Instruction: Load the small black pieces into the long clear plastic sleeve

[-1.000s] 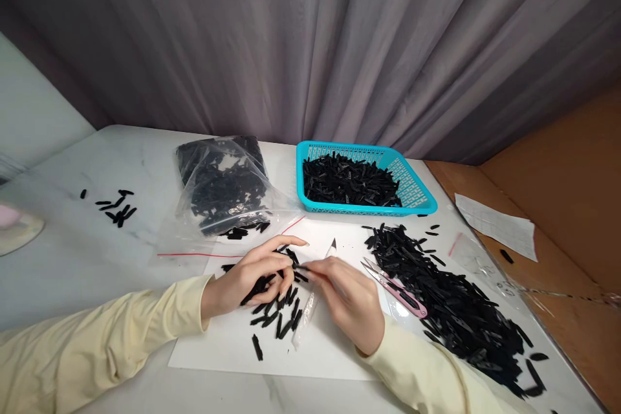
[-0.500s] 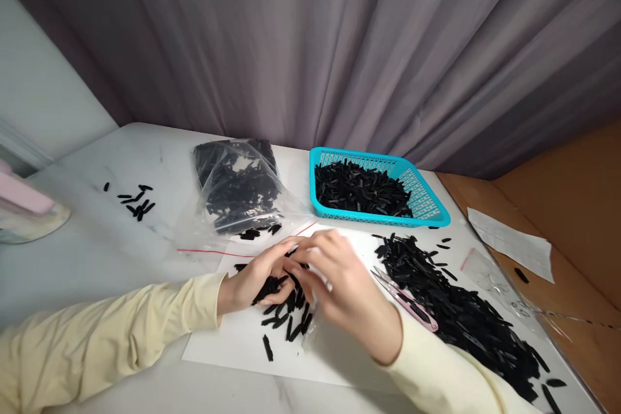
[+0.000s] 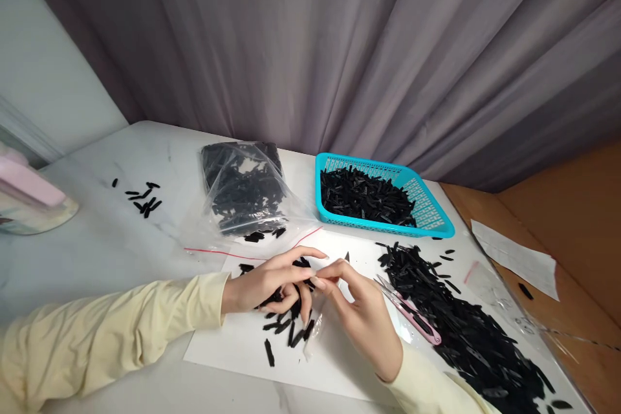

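My left hand (image 3: pixel 264 284) curls over the sheet of white paper (image 3: pixel 228 352), lower fingers folded round several small black strips (image 3: pixel 268 297). Its index finger and thumb reach out to the fingertips of my right hand (image 3: pixel 361 310), which are closed in a pinch. Whatever lies between those fingertips is too small to make out. A dark pointed tip (image 3: pixel 347 258) shows just behind my right knuckles. More loose black pieces (image 3: pixel 294 334) lie on the paper under my left hand, beside a crumpled bit of clear plastic (image 3: pixel 314 335).
A zip bag of black pieces (image 3: pixel 247 197) lies behind my hands, left of a turquoise basket (image 3: pixel 388 228) holding more. Pink-handled scissors (image 3: pixel 422 326) rest against a long black heap (image 3: pixel 475 336) at right. A paper slip (image 3: pixel 517 255) is at far right, a pink-topped object (image 3: pixel 29 181) at far left.
My right hand has lowered and turned from over my left palm to meet its fingertips. My left fingers have stretched toward the right. The view has shifted slightly.
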Demonstrator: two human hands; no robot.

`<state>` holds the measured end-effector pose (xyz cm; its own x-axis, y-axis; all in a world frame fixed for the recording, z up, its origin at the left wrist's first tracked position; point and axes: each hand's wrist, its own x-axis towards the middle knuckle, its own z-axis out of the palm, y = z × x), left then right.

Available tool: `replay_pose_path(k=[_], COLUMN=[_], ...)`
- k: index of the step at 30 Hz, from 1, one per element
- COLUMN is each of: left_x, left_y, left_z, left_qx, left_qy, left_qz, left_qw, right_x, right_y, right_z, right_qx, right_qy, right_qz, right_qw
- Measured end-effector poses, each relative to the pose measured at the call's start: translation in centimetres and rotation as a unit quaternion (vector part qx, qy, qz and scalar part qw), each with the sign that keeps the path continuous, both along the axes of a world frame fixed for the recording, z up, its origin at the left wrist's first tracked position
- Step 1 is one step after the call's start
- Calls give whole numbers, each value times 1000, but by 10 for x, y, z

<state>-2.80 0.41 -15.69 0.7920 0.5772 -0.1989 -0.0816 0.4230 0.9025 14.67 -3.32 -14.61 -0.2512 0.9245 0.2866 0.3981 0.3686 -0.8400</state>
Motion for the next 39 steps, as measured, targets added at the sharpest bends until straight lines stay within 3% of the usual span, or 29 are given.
replay_pose_path(k=[4, 13, 34, 39], left_x=[0, 1, 2, 2], left_y=[-2, -4, -2, 0], left_z=[0, 3, 1, 3], left_qx=[14, 4, -5, -34], left_qy=[22, 17, 12, 4], left_qz=[13, 39, 39, 50], left_qw=[1000, 999, 999, 998], right_x=[2, 1, 1, 12], right_y=[-8, -7, -13, -1], right_z=[-7, -19, -22, -12], right_qx=[-118, -226, -113, -72], right_qy=[92, 189, 135, 103], right_qz=[-17, 8, -17, -49], right_qw=[989, 955, 984, 991])
